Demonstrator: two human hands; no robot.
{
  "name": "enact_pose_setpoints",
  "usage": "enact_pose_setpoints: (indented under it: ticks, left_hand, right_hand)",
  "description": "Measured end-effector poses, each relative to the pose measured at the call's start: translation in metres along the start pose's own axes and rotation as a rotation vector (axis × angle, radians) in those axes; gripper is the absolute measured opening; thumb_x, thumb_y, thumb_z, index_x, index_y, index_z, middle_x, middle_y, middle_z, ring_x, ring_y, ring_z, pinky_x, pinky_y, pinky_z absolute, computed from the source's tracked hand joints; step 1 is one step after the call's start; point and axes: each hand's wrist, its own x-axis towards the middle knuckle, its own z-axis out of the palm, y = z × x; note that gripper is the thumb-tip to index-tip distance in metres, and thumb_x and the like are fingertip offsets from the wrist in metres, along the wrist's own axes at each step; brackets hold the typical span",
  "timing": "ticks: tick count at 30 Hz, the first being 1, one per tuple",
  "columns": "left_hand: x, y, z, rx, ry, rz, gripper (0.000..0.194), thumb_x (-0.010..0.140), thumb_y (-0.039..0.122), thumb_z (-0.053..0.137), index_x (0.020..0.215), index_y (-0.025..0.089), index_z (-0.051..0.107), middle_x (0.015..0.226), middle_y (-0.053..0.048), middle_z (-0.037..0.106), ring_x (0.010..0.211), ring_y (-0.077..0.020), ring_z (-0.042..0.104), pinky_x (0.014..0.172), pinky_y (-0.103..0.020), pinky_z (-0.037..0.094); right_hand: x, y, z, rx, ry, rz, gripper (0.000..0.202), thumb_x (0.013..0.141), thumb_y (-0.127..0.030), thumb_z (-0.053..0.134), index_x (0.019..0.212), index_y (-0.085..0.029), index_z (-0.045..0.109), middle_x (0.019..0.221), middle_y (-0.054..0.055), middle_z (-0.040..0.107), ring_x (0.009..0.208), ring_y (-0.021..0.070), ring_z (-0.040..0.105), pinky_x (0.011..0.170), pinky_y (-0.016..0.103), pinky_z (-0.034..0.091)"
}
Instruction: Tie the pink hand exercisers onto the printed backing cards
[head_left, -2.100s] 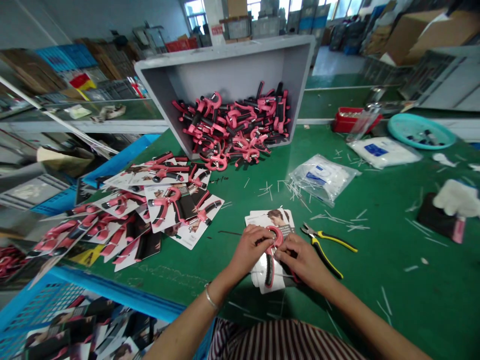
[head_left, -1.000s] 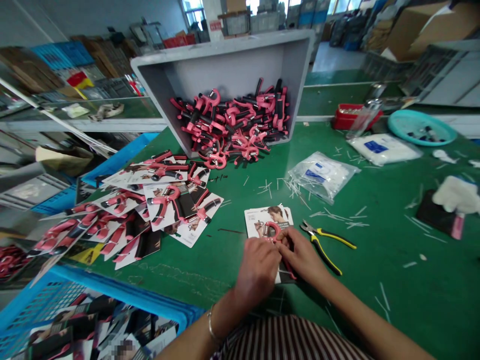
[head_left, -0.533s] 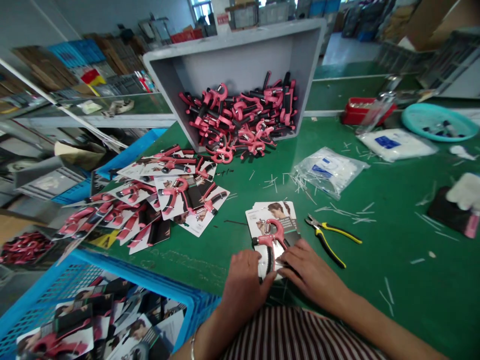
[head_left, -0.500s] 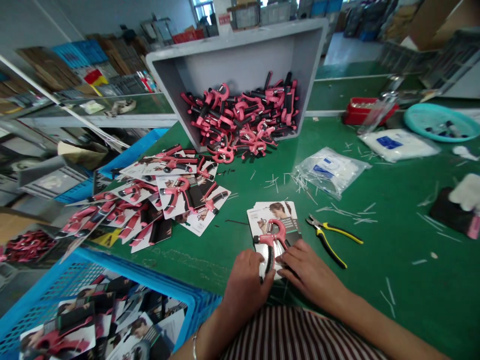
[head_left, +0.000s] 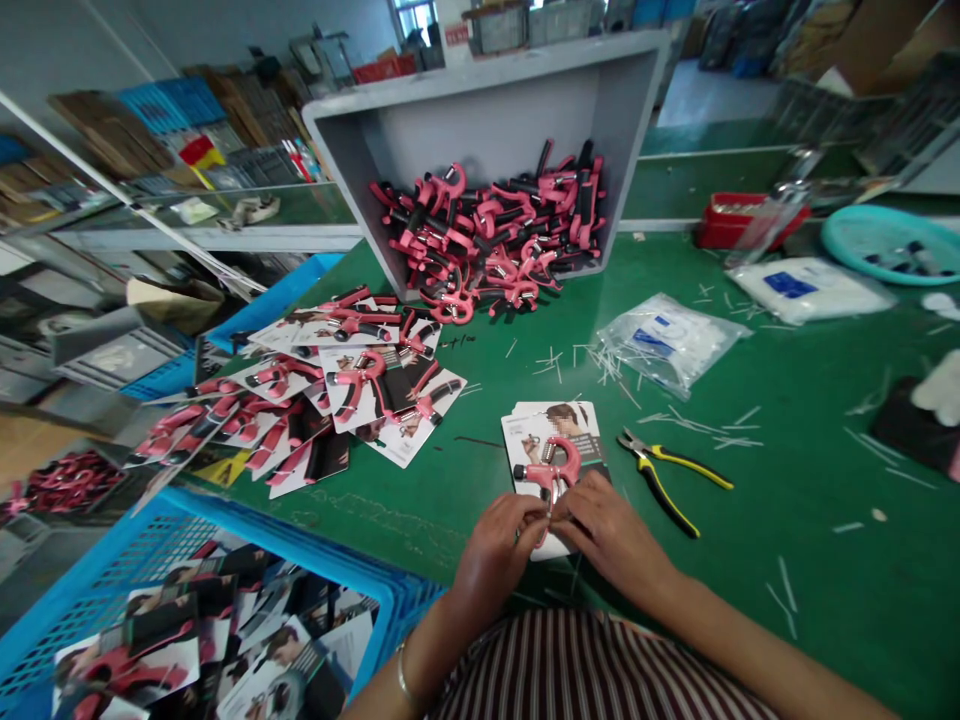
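A pink and black hand grip strengthener (head_left: 561, 455) lies on a printed backing card (head_left: 525, 428) in front of me, its spring end facing away. Over its handles, my left hand (head_left: 499, 545) and my right hand (head_left: 611, 530) meet with fingertips pinched together. A thin pale cable tie seems to be between them, mostly covered by the fingers. Both hands are closed. To the right of the card lie yellow and black cutting pliers (head_left: 664, 480), opened and untouched.
A tilted grey bin (head_left: 480, 85) holds many grip strengtheners. Carded ones (head_left: 367, 385) are piled at left, above a blue basket (head_left: 382, 590) of more. Plastic bags (head_left: 671, 345), white tie scraps (head_left: 551, 362), a red box (head_left: 739, 222) and a turquoise tray (head_left: 847, 235) are at right.
My left hand has shifted from the strengthener's left handle to meet my right fingertips over the handles. The whole view has shifted slightly; the pliers stay put.
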Motion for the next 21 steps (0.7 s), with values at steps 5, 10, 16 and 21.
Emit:
enact_pose_setpoints:
  ticks: [5,10,16,21]
  left_hand:
    - [0.004,0.001,0.002,-0.126,-0.014,-0.042,0.01,0.092,0.019,0.056,0.085,0.018,0.064,0.084,-0.004,0.065,0.084,-0.0165,0.06,0.08,-0.029,0.046]
    - [0.005,-0.001,-0.007,-0.225,0.01,-0.139,0.006,0.087,0.017,0.061,0.084,0.018,0.066,0.082,-0.002,0.065,0.078,-0.0145,0.06,0.075,-0.025,0.047]
    - [0.006,0.001,-0.015,-0.234,-0.01,-0.174,0.008,0.085,0.018,0.062,0.08,0.018,0.068,0.079,-0.002,0.066,0.077,-0.0143,0.061,0.074,-0.023,0.046]
    - [0.007,0.002,-0.014,-0.228,-0.034,-0.154,0.011,0.086,0.018,0.062,0.077,0.018,0.067,0.078,-0.001,0.065,0.076,-0.0137,0.06,0.073,-0.023,0.046]
  right_hand:
    - [0.002,0.001,0.007,0.066,0.065,0.101,0.006,0.089,-0.026,0.065,0.087,-0.02,0.065,0.083,0.004,0.064,0.086,0.0214,0.054,0.076,0.034,0.044]
    - [0.002,0.002,0.009,0.026,0.063,0.081,0.009,0.089,-0.026,0.065,0.082,-0.02,0.064,0.08,0.003,0.064,0.085,0.0223,0.054,0.077,0.035,0.043]
    - [0.003,0.001,0.003,-0.101,-0.024,0.014,0.015,0.093,-0.023,0.057,0.081,-0.018,0.062,0.08,0.006,0.065,0.082,0.0227,0.053,0.076,0.036,0.044]
    - [0.001,-0.003,0.001,-0.141,-0.047,-0.007,0.015,0.093,-0.025,0.057,0.082,-0.018,0.064,0.083,0.007,0.065,0.085,0.0241,0.053,0.077,0.037,0.044]
